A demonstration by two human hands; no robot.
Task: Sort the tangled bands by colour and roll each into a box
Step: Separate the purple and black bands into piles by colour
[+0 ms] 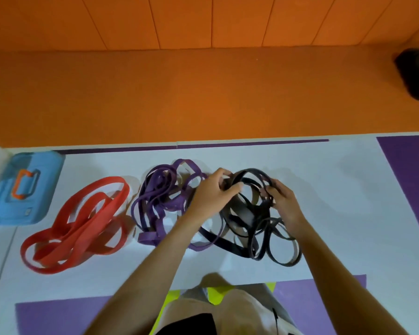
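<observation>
Sorting looks done, I'm on the tangled black rubber bands [283, 252] nearest me. Left hand [211, 197] and right hand [282, 201] both have fingers curled round black loops. Next I reckon: tease one free, roll it. Purple band heap [155, 199] and red band heap [82, 228] sit leftward, closed blue plastic box with orange handle [22, 189] farthest

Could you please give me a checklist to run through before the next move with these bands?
1. Both hands hold the black bands: ok, left hand and right hand grip them.
2. Black bands free of purple bands: not ok, strands overlap.
3. Red bands in their own pile: ok.
4. Black bands untangled for rolling: not ok.
5. Blue box open: not ok, lid looks shut.
</observation>
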